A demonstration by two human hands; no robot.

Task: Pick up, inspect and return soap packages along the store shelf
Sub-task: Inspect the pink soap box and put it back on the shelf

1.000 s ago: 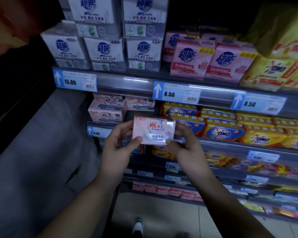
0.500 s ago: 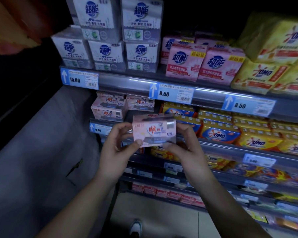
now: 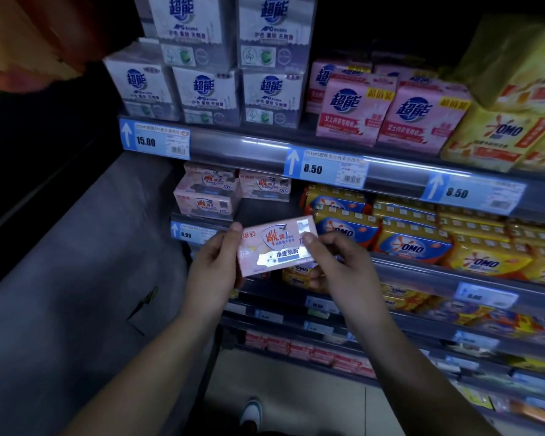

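Both hands are raised in front of the shelving, and a pink soap package [image 3: 276, 245] is gripped between them. The left hand [image 3: 213, 265] is closed on the package's left end, thumb laid along the front near the upper corner and the other digits hidden behind. The right hand [image 3: 335, 262] is clamped on the right end, thumb pressed on the printed face, remaining digits curled underneath. Both forearms are extended up from the bottom edge of the view, bare to the wrist. The package is held clear of the shelves, printed face toward the camera, tilted so that its right end sits higher.

Just behind and above the package, at the left end of the middle shelf [image 3: 422, 269], matching pink soap packages [image 3: 206, 191] are stacked in two layers, above a price tag reading 9.90 [image 3: 186, 232]. To the right along the same shelf, yellow and blue OMO packs [image 3: 412, 243] are ranged in rows. On the upper shelf [image 3: 239, 144], white boxes [image 3: 205, 92] are piled at the left end, pink packs [image 3: 356, 110] are set in the middle, and yellow OMO bundles [image 3: 497, 133] fill the right end. Price tags reading 15.00 [image 3: 155, 140] and 8.50 [image 3: 326, 168] are fixed to that shelf's front edge. Lower shelves are stocked with small goods too blurred to be identified.
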